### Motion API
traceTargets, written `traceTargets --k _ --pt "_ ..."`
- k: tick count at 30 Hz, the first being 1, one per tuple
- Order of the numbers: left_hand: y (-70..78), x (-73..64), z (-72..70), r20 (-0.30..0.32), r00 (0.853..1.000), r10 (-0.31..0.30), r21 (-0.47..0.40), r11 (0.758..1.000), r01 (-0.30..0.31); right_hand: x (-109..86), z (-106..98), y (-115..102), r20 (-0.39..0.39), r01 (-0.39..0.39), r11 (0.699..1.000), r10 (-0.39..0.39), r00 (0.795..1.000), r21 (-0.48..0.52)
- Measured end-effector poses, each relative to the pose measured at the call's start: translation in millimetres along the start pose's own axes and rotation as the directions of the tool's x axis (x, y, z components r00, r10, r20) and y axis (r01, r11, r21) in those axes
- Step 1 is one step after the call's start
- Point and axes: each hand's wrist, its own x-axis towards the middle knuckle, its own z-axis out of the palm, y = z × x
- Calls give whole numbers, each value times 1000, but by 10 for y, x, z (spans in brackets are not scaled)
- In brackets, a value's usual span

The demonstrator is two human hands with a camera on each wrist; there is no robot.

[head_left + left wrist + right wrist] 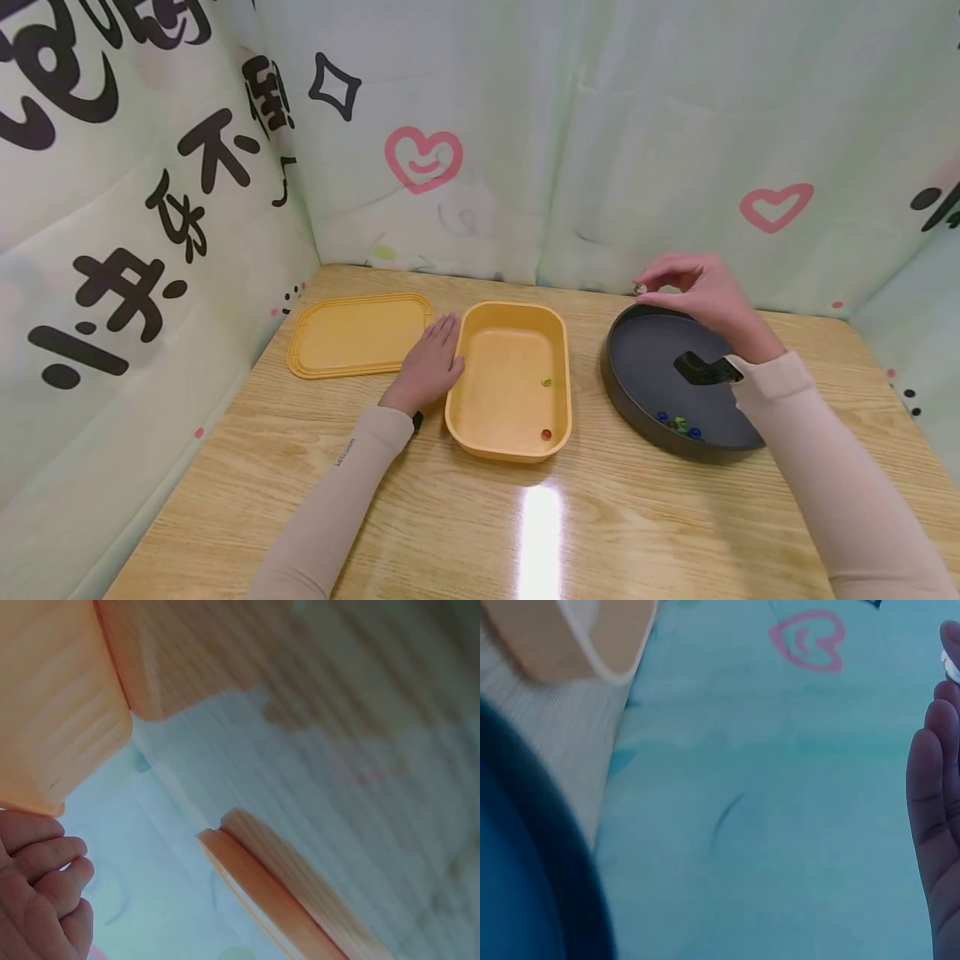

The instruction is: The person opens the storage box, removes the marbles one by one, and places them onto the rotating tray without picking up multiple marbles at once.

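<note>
My right hand [693, 292] is raised over the far rim of a round dark grey pan [618, 383]. Between thumb and fingertips it pinches a small whitish marble [640, 288], of which the right wrist view shows only an edge [951, 666]. Several blue and green marbles [695, 433] lie at the pan's near side. Fingers extended, my left hand [431, 367] rests against the left side of a yellow rectangular box [452, 417]. Inside that box are a yellow-green marble [547, 382] and a reddish-brown marble [546, 434], apart from each other.
A flat yellow lid [360, 335] lies on the wooden table [420, 533], left of the box. Behind the table hangs a pale curtain [510, 192] with printed hearts, and another printed cloth [217, 308] runs along the left side.
</note>
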Motion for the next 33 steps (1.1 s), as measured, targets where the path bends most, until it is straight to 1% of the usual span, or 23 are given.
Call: traceTargets --k 2,5,9,12,16,18,25,28,31,33 --pt "-4 -3 -2 -2 1000 0 -1 1000 0 -43 -62 99 -35 -49 999 48 998 -25" --pt "-7 -5 -5 2 1000 -2 3 1000 2 -99 -146 259 -79 -119 992 116 990 -42" --pt "-11 -6 -2 7 1000 -6 9 1000 6 -157 -235 466 -121 -234 970 225 967 -65" --pt "-11 -9 -2 11 1000 -10 5 1000 10 -201 -284 608 -134 -299 951 287 949 -84" --pt "-9 -8 3 11 1000 -12 2 1000 12 -265 -332 792 -130 -348 932 335 933 -98" --pt "-11 -6 10 9 1000 -12 3 1000 12 -297 -355 889 -118 -367 925 355 928 -101" --pt "-14 -1 20 7 1000 -13 8 1000 13 -396 -387 1100 -72 -397 906 391 918 -144" --pt "-9 0 15 9 1000 -14 11 1000 14 -442 -428 1251 -32 -387 908 387 921 -162" --pt "-6 1 10 14 1000 -13 16 1000 12 -478 -452 1347 7 -363 916 369 929 -169" --pt "-6 2 7 17 1000 -11 17 1000 11 -495 -460 1386 27 -356 917 366 930 -178"
